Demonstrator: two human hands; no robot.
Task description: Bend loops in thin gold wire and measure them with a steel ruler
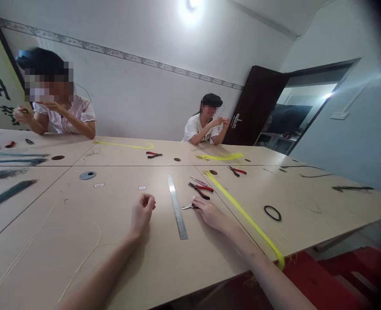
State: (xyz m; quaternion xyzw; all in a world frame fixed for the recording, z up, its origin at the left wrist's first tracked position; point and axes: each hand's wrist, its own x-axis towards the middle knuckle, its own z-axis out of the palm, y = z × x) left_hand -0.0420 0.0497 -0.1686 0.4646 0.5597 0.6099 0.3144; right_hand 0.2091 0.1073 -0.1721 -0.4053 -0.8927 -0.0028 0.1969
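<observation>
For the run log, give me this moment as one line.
left hand: loosely curled on table, holding nothing | right hand: on small pliers | steel ruler between hands | yellow cord bundle right

Craft workshop: pliers [201, 190], cord bundles [242, 209]

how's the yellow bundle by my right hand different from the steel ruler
The yellow bundle is long, soft and bright, and its near end hangs over the table edge; the steel ruler is shorter, rigid, grey and lies wholly on the table. The bundle lies outside the right hand, the ruler between both hands. Both lie flat.
</observation>
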